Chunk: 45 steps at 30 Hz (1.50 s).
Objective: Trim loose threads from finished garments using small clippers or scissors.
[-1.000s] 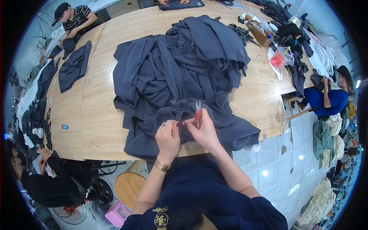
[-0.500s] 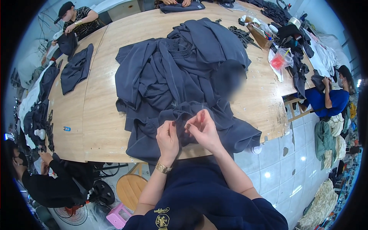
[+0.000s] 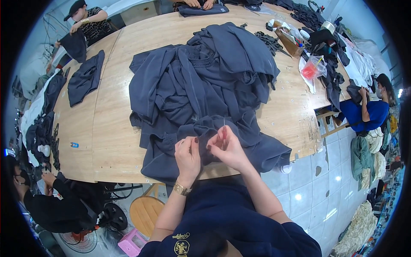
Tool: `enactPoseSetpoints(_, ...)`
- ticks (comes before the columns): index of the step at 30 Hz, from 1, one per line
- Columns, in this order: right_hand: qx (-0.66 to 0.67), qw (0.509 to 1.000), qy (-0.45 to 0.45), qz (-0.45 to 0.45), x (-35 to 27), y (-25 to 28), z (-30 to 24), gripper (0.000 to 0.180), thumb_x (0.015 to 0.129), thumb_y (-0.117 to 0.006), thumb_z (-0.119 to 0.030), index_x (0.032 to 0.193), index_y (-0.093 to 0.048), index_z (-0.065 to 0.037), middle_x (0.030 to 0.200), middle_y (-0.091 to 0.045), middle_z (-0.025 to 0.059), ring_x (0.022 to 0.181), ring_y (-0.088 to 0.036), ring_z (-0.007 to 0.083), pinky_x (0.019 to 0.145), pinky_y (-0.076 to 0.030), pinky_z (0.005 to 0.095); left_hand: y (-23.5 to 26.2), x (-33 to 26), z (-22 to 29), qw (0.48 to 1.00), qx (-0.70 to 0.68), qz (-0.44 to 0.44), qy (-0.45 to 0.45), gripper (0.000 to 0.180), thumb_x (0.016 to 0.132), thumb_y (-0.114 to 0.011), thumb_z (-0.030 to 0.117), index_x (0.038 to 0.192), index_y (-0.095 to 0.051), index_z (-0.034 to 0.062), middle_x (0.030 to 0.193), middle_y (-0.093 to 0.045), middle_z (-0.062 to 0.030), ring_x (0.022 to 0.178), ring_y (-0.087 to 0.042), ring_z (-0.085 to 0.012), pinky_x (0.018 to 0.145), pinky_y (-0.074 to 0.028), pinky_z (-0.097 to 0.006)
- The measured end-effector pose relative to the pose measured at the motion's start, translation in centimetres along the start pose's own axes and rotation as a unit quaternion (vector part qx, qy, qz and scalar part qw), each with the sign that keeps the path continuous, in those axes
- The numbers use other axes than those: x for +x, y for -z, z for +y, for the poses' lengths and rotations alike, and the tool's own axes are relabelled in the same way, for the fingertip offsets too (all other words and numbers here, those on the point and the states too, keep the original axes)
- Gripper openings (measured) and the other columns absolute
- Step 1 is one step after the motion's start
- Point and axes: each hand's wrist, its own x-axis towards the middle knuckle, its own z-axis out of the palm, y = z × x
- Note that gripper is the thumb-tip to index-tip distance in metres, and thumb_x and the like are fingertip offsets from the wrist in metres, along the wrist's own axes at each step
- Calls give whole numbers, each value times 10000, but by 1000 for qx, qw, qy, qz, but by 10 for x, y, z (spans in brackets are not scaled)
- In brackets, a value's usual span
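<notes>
A heap of dark grey-blue garments (image 3: 171, 90) lies in front of me, its near edge draping over the table's front. My left hand (image 3: 187, 156) is closed in a pinch on the nearest dark garment (image 3: 199, 127), thumb and forefinger together. Just to its right, my right hand (image 3: 227, 147) has its fingers curled in. A thin, pointed thing sticks up above the right fingers, and a bit of red shows inside them; its kind is too small to make out. The two hands are a short way apart over the cloth.
The wooden table (image 3: 115, 141) carries a separate dark piece (image 3: 85, 79) and a small blue object (image 3: 75, 145) at left. A plastic bag with red contents (image 3: 312, 68) lies at right. Co-workers sit around. A round stool (image 3: 146, 214) stands at lower left.
My hands have moved slightly, staying over the same garment. A blurred dark shape over the heap's right side is gone. The co-worker at upper left has lifted a dark cloth.
</notes>
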Motion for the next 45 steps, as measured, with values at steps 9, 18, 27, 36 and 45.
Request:
enactPoseSetpoints(9,32,996,-42,-69,4,5,-12,294,778,-609,11,863,-338,-67,795,-554,47,659,-525,57,553,-425,198,3,1,-5,987,-113,-38,105,270,930,-462,192,767,-520,-15,634,-503,-152,615,-478,-305,603,-390,-363)
enactPoseSetpoints(18,-151,984,38,-90,0,-8,-14,241,790,-583,10,867,-357,-27,763,-529,63,682,-489,98,620,-424,239,1,-3,-13,990,-112,-54,70,270,931,-462,210,799,-542,-12,661,-536,-161,625,-518,-299,596,-400,-368)
enactPoseSetpoints(27,107,922,-152,-339,-6,26,-43,317,771,-627,-24,763,-317,-91,772,-536,48,688,-501,100,593,-420,231,12,11,-12,970,-193,-75,130,328,942,-466,205,698,-437,-12,567,-337,-4,569,-304,-64,494,-296,-258)
enactPoseSetpoints(36,-377,913,88,-125,-5,11,-23,358,878,-535,-364,789,-433,-33,644,-534,125,588,-539,333,522,-406,377,23,21,-17,954,-251,-122,113,325,942,-473,173,669,-428,4,593,-322,54,583,-278,-37,499,-262,-226)
enactPoseSetpoints(45,-475,843,231,-102,-4,6,-16,349,854,-543,-402,735,-466,-83,627,-534,61,527,-561,246,458,-415,332,29,23,-20,943,-261,-160,130,316,939,-478,168,681,-441,-10,595,-337,50,583,-294,-34,496,-265,-228)
